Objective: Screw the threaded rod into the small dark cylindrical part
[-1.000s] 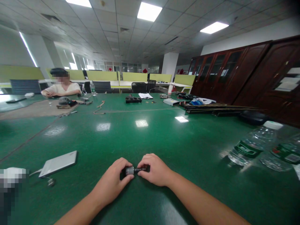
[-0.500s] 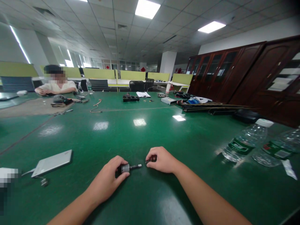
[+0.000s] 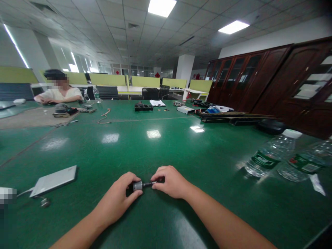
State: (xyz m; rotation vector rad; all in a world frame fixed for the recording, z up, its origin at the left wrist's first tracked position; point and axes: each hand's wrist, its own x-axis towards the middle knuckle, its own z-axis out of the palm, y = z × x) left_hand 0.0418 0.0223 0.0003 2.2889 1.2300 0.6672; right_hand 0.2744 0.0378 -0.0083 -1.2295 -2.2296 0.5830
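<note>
My left hand (image 3: 118, 193) is closed round a small grey cylindrical motor (image 3: 137, 185), which lies level just above or on the green table. A thin dark shaft (image 3: 146, 184) sticks out of it to the right. My right hand (image 3: 169, 181) is closed at the far end of that shaft, thumb and fingers pinched about the tip. Between those fingers is a small dark part, mostly hidden, whose kind I cannot make out.
A silver flat device (image 3: 54, 181) with a cable lies at the left, beside a small metal piece (image 3: 45, 202). Two water bottles (image 3: 272, 155) stand at the right. Farther back are a black tray (image 3: 143, 107), a cord (image 3: 104, 116) and a seated person (image 3: 60, 91).
My right hand has moved left, bringing the small dark part onto the shaft's end. My left hand keeps hold of the motor. The whole view has shifted slightly.
</note>
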